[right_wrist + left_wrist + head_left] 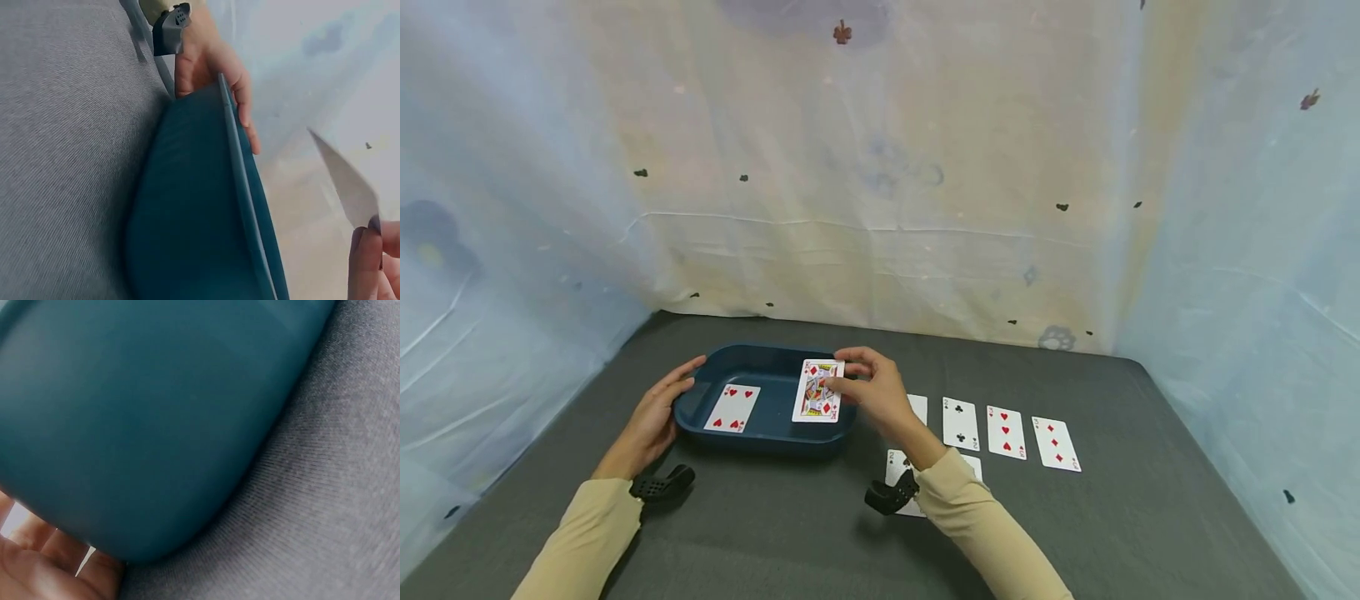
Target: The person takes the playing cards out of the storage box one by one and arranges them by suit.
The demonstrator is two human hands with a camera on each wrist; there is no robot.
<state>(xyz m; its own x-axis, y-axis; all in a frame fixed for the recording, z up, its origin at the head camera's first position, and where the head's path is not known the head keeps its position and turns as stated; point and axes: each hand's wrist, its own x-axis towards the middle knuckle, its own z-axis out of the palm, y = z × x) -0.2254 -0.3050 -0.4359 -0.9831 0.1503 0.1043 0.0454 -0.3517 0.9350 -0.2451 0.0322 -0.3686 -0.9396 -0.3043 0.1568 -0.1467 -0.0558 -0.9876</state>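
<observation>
Right hand (880, 390) pinched a face card (817, 391) over the tray (752, 354).
My left hand (655, 414), fingers relaxed, steadied the tray's left rim. One red card (732, 408) already lay inside; I judged five or so cards (1004, 432) on the table (1150, 517) remained. Tray's right half stood free; its near wall needed clearing.

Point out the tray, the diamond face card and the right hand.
tray (760, 440), head view, near outer wall.
diamond face card (817, 398), head view, middle of its face.
right hand (880, 392), head view, back of the hand; it pinches the card over the tray.
</observation>
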